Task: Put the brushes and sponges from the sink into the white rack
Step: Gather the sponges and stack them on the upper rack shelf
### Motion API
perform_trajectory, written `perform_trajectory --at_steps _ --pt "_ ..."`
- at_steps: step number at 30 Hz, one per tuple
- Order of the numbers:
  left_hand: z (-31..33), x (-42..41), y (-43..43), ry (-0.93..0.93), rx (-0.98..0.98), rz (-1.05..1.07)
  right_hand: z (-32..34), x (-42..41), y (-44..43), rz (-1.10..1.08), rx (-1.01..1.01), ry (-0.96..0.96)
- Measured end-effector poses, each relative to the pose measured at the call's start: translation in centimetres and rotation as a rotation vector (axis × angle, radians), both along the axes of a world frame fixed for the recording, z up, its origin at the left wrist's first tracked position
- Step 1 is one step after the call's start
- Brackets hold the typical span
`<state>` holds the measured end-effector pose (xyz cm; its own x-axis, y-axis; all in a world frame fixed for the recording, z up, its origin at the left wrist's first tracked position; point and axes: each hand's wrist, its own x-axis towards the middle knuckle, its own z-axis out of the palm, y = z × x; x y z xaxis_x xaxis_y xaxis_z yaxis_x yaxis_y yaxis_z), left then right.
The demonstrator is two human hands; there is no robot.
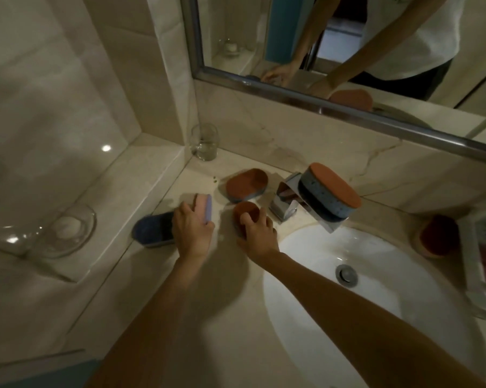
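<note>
Head view: the left hand [192,232] is gripping a pink-and-purple sponge [205,208] on the desk [230,317], just beside a dark blue scrubber [152,229]. The right hand [260,235] is curling its fingers round an orange sponge [246,211], left of the sink [376,317]. A blue-bodied sponge [331,189] is sitting on the faucet [283,203]. The white rack [472,247] is standing well apart at the far right.

Sponge [330,191] on the faucet [283,205] behind the sink [376,317] — rack [472,253] right, glass [204,142] far left
</note>
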<state>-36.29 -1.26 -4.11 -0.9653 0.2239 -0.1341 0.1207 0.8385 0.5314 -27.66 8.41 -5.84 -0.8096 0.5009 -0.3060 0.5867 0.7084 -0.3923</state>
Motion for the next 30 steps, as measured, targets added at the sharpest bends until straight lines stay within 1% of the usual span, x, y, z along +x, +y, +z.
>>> perform_trajectory --at_steps 3,5,6,9,12,14,15,18,21,24,28,30 --pt "-0.7 0.8 -0.4 0.199 -0.219 -0.178 0.0 0.2 0.4 -0.109 -0.049 0.026" --pt "-1.9 1.7 -0.8 0.255 -0.281 -0.267 0.0 0.5 0.6 -0.149 -0.066 0.031" --pt "-2.5 2.2 -1.0 0.256 -0.279 -0.294 0.0 0.7 0.7 -0.168 -0.067 0.036" --pt "-3.4 2.8 -1.2 0.22 -0.161 -0.279 0.0 1.2 0.6 -0.187 -0.062 0.043" --pt "-3.0 2.3 -1.1 0.069 -0.031 -0.181 0.1 1.4 0.6 -0.178 -0.08 0.03" --pt "-2.3 1.7 -0.8 -0.023 0.034 -0.152 0.2 1.3 0.8 -0.169 -0.103 0.015" --pt "-1.9 1.3 -0.7 -0.065 0.02 -0.152 0.4 1.3 0.9 -0.158 -0.115 0.0" --pt "-1.3 0.7 -0.6 -0.14 -0.125 -0.21 1.2 1.9 1.1 -0.14 -0.135 -0.027" --pt "-0.9 1.4 -0.7 -0.168 -0.149 -0.214 2.2 3.4 1.2 -0.154 -0.096 0.034" --pt "0.7 2.8 -0.5 -0.161 -0.044 -0.143 3.8 5.3 1.3 -0.174 -0.048 0.071" --pt "6.4 4.3 0.7 -0.157 0.256 -0.037 7.5 7.6 1.3 -0.168 0.028 0.165" --pt "10.2 5.0 1.6 -0.114 0.375 -0.023 10.0 8.5 1.3 -0.177 0.042 0.278"
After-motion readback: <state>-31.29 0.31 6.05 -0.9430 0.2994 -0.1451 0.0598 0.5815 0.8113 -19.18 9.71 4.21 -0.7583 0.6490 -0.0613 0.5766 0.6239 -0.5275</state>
